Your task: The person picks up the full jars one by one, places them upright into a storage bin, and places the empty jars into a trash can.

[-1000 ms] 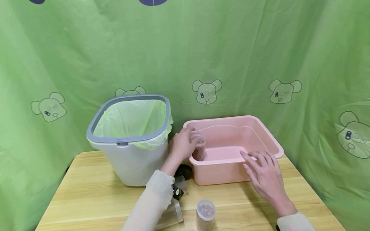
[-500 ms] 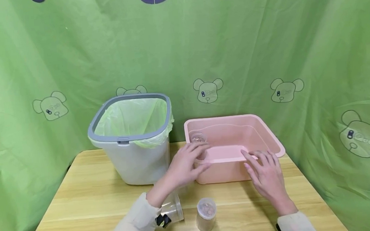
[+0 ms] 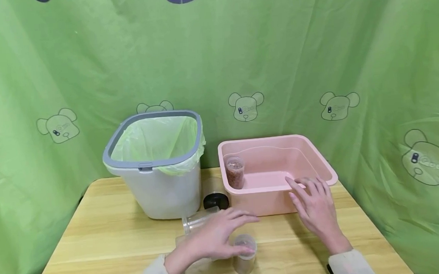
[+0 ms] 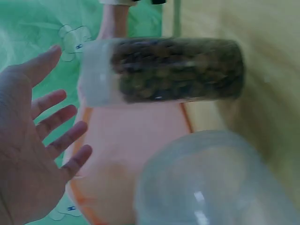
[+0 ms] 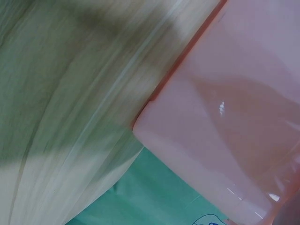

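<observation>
A clear jar (image 3: pixel 245 266) of small dried pieces with a pale lid stands upright near the table's front. My left hand (image 3: pixel 219 235) hovers over it, fingers spread. In the left wrist view this hand (image 4: pixel 33 140) lies alongside the filled jar (image 4: pixel 178 70), with a gap between them. My right hand (image 3: pixel 318 208) is at the front rim of the pink basin (image 3: pixel 262 204), fingers loosely bent; firm contact cannot be made out. Another filled jar (image 3: pixel 235 176) stands in the basin's left corner. A clear jar (image 3: pixel 198 219) lies on its side, partly behind my left hand.
A grey-white bin (image 3: pixel 166 198) with a green liner bag (image 3: pixel 162 136) stands left of the basin. Between them is a clear container with a black end (image 3: pixel 215 201). Wooden table (image 3: pixel 85 244) extends left of my left arm; a green curtain (image 3: pixel 282 56) hangs behind.
My left hand has let go of the jar in the basin and moved out, toward me, to the front jar. My right hand has stayed at the rim.
</observation>
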Demonstrator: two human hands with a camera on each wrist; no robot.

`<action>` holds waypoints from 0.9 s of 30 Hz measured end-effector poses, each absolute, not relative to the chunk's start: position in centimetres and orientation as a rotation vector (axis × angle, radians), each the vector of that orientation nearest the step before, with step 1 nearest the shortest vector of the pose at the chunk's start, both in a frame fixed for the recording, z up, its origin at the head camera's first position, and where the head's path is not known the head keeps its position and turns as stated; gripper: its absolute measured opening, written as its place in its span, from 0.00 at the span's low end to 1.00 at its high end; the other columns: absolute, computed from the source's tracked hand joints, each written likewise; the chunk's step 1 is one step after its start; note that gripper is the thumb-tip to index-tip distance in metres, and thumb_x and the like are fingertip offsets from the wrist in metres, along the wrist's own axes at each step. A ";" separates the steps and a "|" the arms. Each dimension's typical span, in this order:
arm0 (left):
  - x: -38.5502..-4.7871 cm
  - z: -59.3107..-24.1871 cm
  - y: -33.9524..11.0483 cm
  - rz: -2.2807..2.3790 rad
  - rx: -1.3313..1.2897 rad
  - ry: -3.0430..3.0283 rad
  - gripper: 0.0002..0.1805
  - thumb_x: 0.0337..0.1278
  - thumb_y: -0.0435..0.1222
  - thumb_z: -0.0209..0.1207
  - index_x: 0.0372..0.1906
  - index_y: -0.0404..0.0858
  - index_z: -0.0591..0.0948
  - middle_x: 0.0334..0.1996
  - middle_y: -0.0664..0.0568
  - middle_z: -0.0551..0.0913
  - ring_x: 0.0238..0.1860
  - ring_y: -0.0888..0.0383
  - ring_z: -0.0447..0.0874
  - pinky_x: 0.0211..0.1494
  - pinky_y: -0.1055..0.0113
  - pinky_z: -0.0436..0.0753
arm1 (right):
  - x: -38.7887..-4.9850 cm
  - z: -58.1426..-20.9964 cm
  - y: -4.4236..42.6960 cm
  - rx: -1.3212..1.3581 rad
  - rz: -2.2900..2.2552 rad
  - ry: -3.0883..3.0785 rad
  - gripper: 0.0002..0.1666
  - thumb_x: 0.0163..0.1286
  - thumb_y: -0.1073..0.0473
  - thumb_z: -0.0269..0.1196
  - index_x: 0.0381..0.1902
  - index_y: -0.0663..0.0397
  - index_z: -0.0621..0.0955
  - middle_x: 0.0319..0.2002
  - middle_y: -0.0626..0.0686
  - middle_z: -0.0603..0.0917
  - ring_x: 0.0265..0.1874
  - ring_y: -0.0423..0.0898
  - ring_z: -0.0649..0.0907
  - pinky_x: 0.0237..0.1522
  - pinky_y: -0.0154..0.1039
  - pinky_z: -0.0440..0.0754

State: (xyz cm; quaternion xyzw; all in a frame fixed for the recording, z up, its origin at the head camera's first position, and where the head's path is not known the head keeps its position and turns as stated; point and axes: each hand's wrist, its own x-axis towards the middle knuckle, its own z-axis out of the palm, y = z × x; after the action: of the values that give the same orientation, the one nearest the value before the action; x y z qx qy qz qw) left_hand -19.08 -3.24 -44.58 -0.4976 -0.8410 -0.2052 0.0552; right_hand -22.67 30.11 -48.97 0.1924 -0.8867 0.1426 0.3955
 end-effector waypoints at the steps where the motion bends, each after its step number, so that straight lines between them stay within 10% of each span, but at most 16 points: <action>1: -19.0 -44.9 -3.3 -0.622 -1.520 -2.576 0.41 0.63 0.63 0.62 0.77 0.53 0.69 0.73 0.61 0.72 0.72 0.60 0.71 0.75 0.57 0.71 | -22.7 -49.0 30.1 0.485 0.362 -2.247 0.32 0.83 0.37 0.42 0.70 0.41 0.79 0.54 0.59 0.82 0.58 0.61 0.76 0.73 0.66 0.59; 27: -18.5 -47.9 -3.4 -0.643 -1.569 -2.717 0.38 0.62 0.60 0.66 0.74 0.54 0.72 0.68 0.63 0.79 0.66 0.64 0.78 0.67 0.64 0.76 | -22.6 -49.0 30.0 0.482 0.358 -2.237 0.32 0.83 0.36 0.41 0.69 0.42 0.79 0.54 0.59 0.81 0.58 0.62 0.76 0.72 0.67 0.60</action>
State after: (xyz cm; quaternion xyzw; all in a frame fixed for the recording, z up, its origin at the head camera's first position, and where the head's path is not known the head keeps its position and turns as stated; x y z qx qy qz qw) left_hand -18.45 -3.39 -47.86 -0.4898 -0.8479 -0.2007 -0.0307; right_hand -22.58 30.01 -48.97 0.1907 -0.8846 0.1416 0.4013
